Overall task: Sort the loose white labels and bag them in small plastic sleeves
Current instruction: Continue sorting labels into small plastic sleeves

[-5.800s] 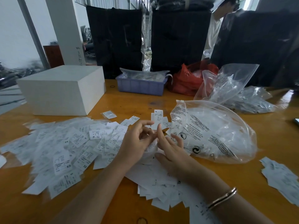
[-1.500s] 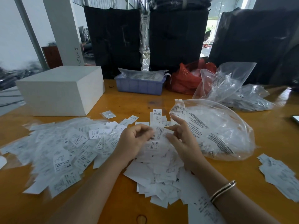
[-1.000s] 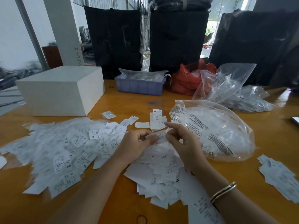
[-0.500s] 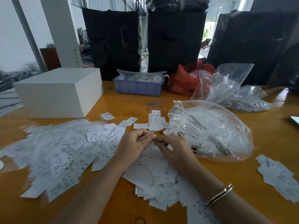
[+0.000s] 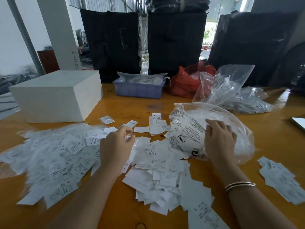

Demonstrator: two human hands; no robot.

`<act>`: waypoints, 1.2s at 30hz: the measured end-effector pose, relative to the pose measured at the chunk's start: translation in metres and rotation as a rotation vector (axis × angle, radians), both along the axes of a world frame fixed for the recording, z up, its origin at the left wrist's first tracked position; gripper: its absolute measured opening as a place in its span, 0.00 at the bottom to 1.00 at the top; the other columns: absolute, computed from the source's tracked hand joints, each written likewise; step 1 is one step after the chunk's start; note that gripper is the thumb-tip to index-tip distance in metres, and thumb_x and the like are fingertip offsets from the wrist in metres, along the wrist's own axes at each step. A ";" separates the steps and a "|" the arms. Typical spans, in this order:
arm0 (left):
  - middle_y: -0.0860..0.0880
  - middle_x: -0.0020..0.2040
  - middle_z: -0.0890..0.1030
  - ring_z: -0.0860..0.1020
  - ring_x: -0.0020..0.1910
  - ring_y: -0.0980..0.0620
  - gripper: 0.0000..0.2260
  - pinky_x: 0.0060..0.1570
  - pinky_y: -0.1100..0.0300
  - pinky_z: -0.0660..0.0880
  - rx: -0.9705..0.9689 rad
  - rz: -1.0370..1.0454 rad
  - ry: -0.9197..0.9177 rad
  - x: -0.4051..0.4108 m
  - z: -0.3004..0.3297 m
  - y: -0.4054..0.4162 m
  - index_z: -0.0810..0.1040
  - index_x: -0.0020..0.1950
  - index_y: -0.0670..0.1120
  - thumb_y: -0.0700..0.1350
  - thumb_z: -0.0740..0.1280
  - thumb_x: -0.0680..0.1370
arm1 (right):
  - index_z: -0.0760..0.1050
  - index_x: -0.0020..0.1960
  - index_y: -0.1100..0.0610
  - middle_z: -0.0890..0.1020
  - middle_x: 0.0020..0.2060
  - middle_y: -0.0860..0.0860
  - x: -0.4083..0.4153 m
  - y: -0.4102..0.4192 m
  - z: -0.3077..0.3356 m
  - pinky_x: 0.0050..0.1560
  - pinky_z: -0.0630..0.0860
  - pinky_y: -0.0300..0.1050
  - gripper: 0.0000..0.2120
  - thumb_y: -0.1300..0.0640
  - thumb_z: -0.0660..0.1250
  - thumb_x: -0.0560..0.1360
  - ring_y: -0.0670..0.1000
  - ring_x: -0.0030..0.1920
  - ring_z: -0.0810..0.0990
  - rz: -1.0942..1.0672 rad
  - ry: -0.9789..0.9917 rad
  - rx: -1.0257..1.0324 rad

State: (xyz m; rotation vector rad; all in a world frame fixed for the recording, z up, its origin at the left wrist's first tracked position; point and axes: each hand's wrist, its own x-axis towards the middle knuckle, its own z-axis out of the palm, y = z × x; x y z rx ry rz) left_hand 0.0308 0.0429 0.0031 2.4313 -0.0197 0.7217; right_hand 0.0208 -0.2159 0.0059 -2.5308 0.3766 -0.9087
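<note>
Loose white labels [image 5: 158, 166] lie heaped on the orange table [image 5: 125, 108] in front of me. To the left spreads a wide pile of labels in small clear sleeves [image 5: 57, 154]. My left hand [image 5: 115, 147] hovers over the edge of both piles and pinches a small clear plastic sleeve [image 5: 129, 138] between thumb and fingers. My right hand [image 5: 219, 139] lies with relaxed, spread fingers on a large clear zip bag [image 5: 186, 126] full of small sleeves. A few sorted labels [image 5: 156, 124] sit stacked just beyond my hands.
A white box [image 5: 56, 95] stands back left, a blue tray [image 5: 138, 89] behind centre, a red bag [image 5: 184, 83] and more clear bags [image 5: 227, 85] back right. Another label pile [image 5: 280, 179] lies at the right. Tall black bales [image 5: 175, 42] line the table's far side.
My right hand has left my left hand and moved right onto the large clear bag. My left hand stays over the piles, still pinching the small sleeve.
</note>
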 end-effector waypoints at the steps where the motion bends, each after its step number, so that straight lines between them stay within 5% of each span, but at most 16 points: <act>1: 0.49 0.44 0.83 0.78 0.39 0.52 0.09 0.44 0.54 0.76 0.062 0.027 0.023 0.000 -0.001 0.001 0.79 0.56 0.50 0.48 0.68 0.77 | 0.68 0.69 0.56 0.73 0.65 0.54 0.002 -0.003 -0.002 0.65 0.60 0.53 0.18 0.55 0.56 0.80 0.56 0.66 0.67 -0.052 0.127 -0.007; 3: 0.50 0.48 0.83 0.78 0.45 0.52 0.11 0.47 0.57 0.70 0.122 0.083 0.041 0.001 -0.003 0.003 0.77 0.59 0.51 0.49 0.67 0.77 | 0.66 0.69 0.57 0.71 0.67 0.54 0.005 -0.004 -0.006 0.65 0.60 0.53 0.20 0.52 0.55 0.80 0.56 0.67 0.66 -0.105 0.339 -0.054; 6: 0.50 0.56 0.80 0.75 0.54 0.51 0.13 0.49 0.57 0.66 0.153 0.135 0.026 0.002 -0.004 0.006 0.75 0.61 0.51 0.50 0.67 0.77 | 0.74 0.57 0.57 0.76 0.58 0.54 0.008 -0.004 -0.010 0.59 0.62 0.52 0.14 0.53 0.54 0.79 0.56 0.59 0.70 -0.102 0.418 -0.119; 13: 0.50 0.57 0.79 0.73 0.57 0.50 0.11 0.50 0.59 0.64 0.171 0.048 -0.009 0.003 -0.006 -0.001 0.78 0.58 0.50 0.49 0.65 0.77 | 0.79 0.52 0.50 0.79 0.50 0.50 0.009 -0.004 -0.008 0.55 0.58 0.50 0.08 0.54 0.62 0.77 0.53 0.55 0.72 -0.112 0.257 -0.019; 22: 0.50 0.54 0.81 0.74 0.57 0.50 0.07 0.53 0.61 0.66 0.126 -0.126 -0.095 0.001 -0.006 -0.008 0.81 0.53 0.48 0.45 0.68 0.76 | 0.80 0.51 0.50 0.79 0.53 0.49 0.011 -0.007 -0.007 0.52 0.53 0.49 0.09 0.50 0.62 0.78 0.53 0.58 0.70 -0.136 0.096 0.053; 27: 0.49 0.53 0.81 0.75 0.56 0.49 0.06 0.53 0.57 0.70 0.112 -0.156 -0.106 0.002 -0.007 -0.009 0.82 0.52 0.48 0.43 0.68 0.76 | 0.81 0.48 0.52 0.83 0.46 0.51 0.008 -0.005 -0.006 0.52 0.53 0.51 0.07 0.54 0.64 0.77 0.54 0.59 0.72 -0.135 -0.067 0.045; 33: 0.50 0.52 0.81 0.76 0.56 0.49 0.07 0.57 0.47 0.74 0.041 -0.281 -0.137 -0.002 -0.003 -0.012 0.81 0.52 0.46 0.44 0.67 0.77 | 0.78 0.44 0.56 0.82 0.39 0.48 -0.005 0.024 0.003 0.51 0.57 0.44 0.03 0.63 0.70 0.73 0.50 0.44 0.78 0.291 -0.352 -0.016; 36: 0.55 0.55 0.79 0.72 0.59 0.55 0.15 0.62 0.53 0.69 -0.017 -0.391 -0.084 -0.008 0.002 -0.016 0.80 0.56 0.49 0.53 0.60 0.77 | 0.72 0.45 0.46 0.79 0.40 0.41 -0.015 0.052 0.005 0.50 0.64 0.30 0.11 0.62 0.68 0.74 0.39 0.40 0.76 0.554 -0.228 0.261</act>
